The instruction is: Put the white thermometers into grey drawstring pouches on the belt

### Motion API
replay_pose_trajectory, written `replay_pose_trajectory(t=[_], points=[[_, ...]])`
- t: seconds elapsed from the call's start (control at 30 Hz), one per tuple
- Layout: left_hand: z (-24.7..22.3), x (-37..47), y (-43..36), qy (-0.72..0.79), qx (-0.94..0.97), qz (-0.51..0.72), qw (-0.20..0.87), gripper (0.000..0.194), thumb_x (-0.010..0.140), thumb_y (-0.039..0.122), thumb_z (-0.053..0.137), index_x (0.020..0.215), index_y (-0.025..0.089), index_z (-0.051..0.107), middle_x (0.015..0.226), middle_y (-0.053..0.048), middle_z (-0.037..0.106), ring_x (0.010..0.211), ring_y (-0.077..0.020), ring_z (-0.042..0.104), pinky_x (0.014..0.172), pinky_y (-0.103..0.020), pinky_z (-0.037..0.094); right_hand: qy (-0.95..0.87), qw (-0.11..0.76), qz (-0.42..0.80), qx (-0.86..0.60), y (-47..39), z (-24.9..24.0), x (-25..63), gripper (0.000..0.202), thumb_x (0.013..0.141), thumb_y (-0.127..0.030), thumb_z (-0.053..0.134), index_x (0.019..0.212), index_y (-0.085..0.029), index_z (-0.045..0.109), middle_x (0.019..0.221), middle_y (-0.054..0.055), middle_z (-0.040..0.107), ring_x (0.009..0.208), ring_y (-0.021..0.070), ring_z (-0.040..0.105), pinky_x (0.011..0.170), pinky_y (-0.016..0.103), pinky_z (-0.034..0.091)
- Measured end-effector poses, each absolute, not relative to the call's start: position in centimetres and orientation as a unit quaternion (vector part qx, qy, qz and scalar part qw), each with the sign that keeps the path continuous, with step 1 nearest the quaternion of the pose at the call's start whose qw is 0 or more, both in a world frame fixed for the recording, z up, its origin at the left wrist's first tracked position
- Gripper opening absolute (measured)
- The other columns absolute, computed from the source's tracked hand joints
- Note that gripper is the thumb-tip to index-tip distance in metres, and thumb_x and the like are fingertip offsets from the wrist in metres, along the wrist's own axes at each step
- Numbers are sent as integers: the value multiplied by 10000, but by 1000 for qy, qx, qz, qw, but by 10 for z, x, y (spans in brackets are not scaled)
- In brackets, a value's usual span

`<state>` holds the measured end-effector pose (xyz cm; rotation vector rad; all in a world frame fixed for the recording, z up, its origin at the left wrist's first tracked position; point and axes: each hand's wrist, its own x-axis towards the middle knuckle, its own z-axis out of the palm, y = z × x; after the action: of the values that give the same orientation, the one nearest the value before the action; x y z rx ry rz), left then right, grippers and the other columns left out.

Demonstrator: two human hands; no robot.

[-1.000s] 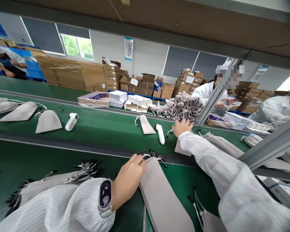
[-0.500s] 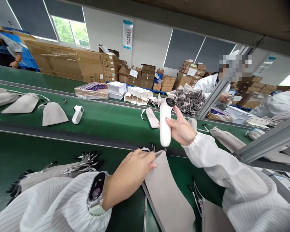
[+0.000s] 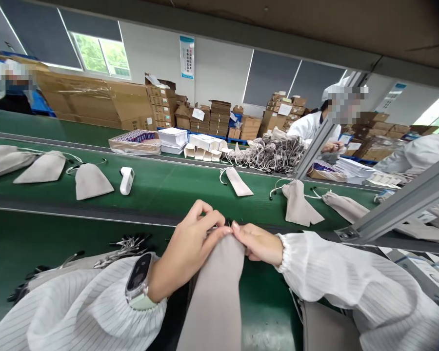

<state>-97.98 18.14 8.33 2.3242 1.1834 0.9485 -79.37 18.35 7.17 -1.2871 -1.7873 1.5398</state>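
A long grey drawstring pouch [image 3: 219, 297] hangs toward me, its top edge pinched between both hands. My left hand [image 3: 195, 241] is closed on the pouch's top from the left, a smartwatch on that wrist. From the right, my right hand [image 3: 258, 241] grips the same top edge, its thumb close to the left fingertips. The pouch's opening is hidden by my fingers. On the green belt beyond, a white handheld device [image 3: 127, 181] lies at the left, beside a grey pouch [image 3: 92, 182]. A small pouch [image 3: 239, 182] lies past my hands.
Bundled pouches [image 3: 76, 268] lie at the near left, another pouch [image 3: 327, 326] at the near right. A metal post [image 3: 325, 134] slants up on the right. Beyond the belt are a tray of small items [image 3: 135, 141], a pouch pile [image 3: 274, 151] and a co-worker [image 3: 310, 126].
The white device my right hand held up is no longer visible. My right hand has come down and left to the pouch, which now hangs straighter. The view has shifted slightly.
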Motion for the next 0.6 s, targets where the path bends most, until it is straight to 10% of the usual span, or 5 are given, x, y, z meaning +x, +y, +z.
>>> replay_pose_trajectory(t=[0.23,0.37,0.6], points=[[94,-995,191,412,863,149,252,438,853,435,316,541,172,474,505,39,459,483,-96,422,486,-209,266,-707,330,398,-482,183,76,-755,617,663,-553,536,1137,-172,432,651,0,565,549,115,502,517,240,394],[96,-973,179,336,870,225,283,314,870,323,343,690,195,567,664,43,580,625,-98,514,596,-186,343,-752,258,416,-442,159,56,-802,704,437,-424,738,1060,-212,489,903,16,597,817,187,557,734,305,429],[43,-967,201,463,828,251,192,363,817,359,431,1103,143,483,1077,-101,505,1015,-230,444,854,-360,358,-622,362,125,-683,242,77,-727,499,634,-421,583,1050,-174,460,982,88,579,862,219,554,761,345,413]])
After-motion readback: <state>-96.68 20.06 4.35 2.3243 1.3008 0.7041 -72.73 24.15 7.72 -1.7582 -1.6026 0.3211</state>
